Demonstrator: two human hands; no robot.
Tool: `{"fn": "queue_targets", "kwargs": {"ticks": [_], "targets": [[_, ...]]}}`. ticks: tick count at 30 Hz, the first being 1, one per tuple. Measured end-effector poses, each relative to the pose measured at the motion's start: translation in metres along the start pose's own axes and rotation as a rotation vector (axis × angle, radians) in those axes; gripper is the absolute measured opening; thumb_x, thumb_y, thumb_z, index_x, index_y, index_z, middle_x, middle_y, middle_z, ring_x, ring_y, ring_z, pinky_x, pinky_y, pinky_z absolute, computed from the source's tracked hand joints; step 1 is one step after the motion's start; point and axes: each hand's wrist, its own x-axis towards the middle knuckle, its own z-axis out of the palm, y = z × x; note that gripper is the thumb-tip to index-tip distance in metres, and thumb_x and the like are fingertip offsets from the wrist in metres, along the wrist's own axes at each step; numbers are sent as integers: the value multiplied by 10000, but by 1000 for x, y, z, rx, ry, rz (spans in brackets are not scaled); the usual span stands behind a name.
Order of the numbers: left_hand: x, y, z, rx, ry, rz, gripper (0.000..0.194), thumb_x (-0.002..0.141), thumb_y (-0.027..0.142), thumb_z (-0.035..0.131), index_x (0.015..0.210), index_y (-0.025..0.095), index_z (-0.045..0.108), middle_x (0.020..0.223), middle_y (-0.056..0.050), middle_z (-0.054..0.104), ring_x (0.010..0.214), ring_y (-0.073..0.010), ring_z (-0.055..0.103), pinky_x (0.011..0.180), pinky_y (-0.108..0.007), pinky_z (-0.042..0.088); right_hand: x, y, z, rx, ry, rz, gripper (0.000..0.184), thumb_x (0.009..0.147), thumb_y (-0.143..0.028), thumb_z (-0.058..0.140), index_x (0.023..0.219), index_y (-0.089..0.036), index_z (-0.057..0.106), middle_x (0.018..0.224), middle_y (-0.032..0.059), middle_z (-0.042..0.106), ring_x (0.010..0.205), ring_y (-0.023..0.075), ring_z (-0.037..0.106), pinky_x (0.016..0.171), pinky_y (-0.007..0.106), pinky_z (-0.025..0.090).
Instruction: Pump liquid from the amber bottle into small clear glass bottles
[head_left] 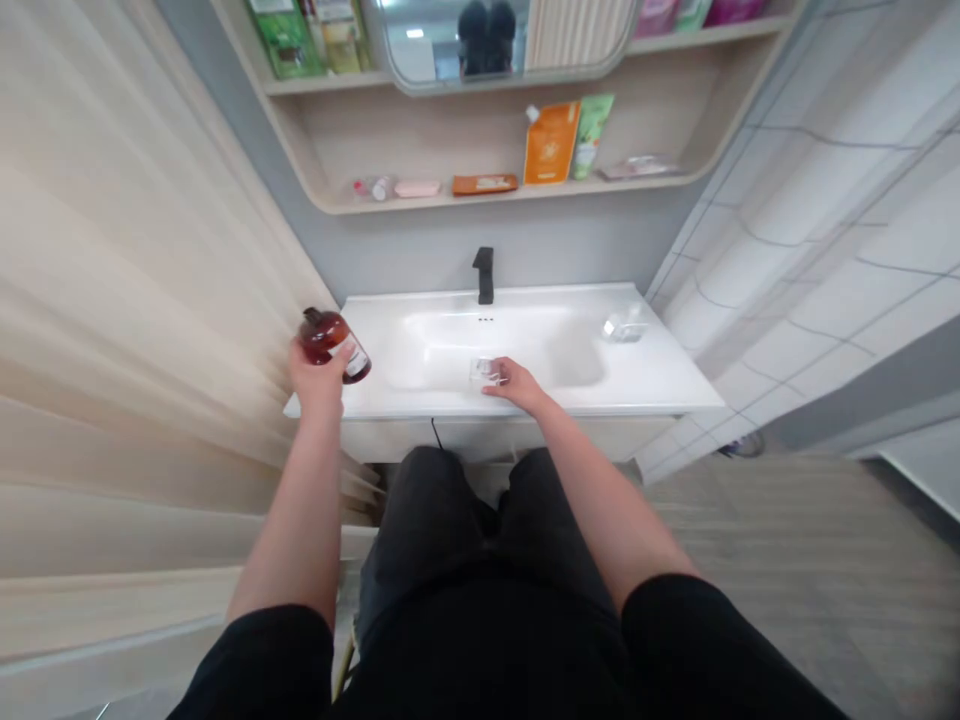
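Observation:
My left hand [316,375] grips an amber bottle [334,345] with a dark pump top and a white label, holding it tilted above the left end of the white washbasin [525,390]. My right hand [519,386] is over the basin's front part, its fingers around a small clear glass cup [486,371]. A second clear object [622,325], possibly a glass dish, stands on the basin's right side.
A black faucet [484,275] rises behind the basin. Above it, a wooden shelf [495,190] holds tubes and small items beneath a mirror. Pale wood cabinet doors [142,330] stand left, white tiles [817,260] right, and a cabinet front lies below the basin.

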Motion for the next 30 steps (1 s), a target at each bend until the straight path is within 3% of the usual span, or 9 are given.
{"fn": "queue_targets", "kwargs": {"ticks": [6,10,13,16,20,25,30], "targets": [[-55,16,72,-81,-213,12,780,716,318,1046,1395,214,675,1271,-81,827,1158,-281,826,1078,-459,686,1,2,3,-103,96,20,644,640,-486,1047,1136,-276,694,1145,45,826,1047,284,785,1056,497,632],[-83,2,119,-33,-330,3,817,704,246,1051,1426,229,669,1321,-104,827,1188,-305,832,1127,-503,675,1,1,4,-147,99,36,635,674,-455,1038,1174,-268,694,1176,53,816,1062,273,785,1062,485,638],[-89,-12,142,45,-401,67,834,723,249,1049,1465,240,669,1421,-128,797,1296,-336,802,1206,-535,635,9,0,4,-137,90,53,630,669,-403,1036,1175,-264,688,1168,46,806,1078,264,787,1081,478,637],[-85,-24,155,132,-453,115,895,739,256,1043,1537,233,638,1518,-159,745,1387,-359,762,1251,-540,603,19,1,2,-166,104,114,648,651,-338,1037,1186,-265,679,1166,41,802,1083,261,789,1082,477,638],[-81,-31,161,259,-531,176,827,753,229,1027,1490,218,653,1474,-157,751,1375,-359,756,1245,-521,602,29,5,1,-245,94,155,672,631,-284,1035,1191,-268,663,1208,38,801,1099,263,783,1062,460,640],[-82,-31,162,388,-606,249,789,799,232,991,1504,228,636,1510,-156,735,1400,-366,740,1243,-497,597,35,10,0,-306,49,195,662,602,-211,1013,1167,-264,672,1178,24,809,1084,275,780,1046,453,638],[-87,-26,165,563,-657,305,719,869,244,902,1534,211,630,1495,-163,763,1374,-388,747,1181,-484,611,34,11,-4,-186,47,178,634,603,-242,1025,1151,-263,709,1159,29,822,1029,259,787,1006,438,656]]}}
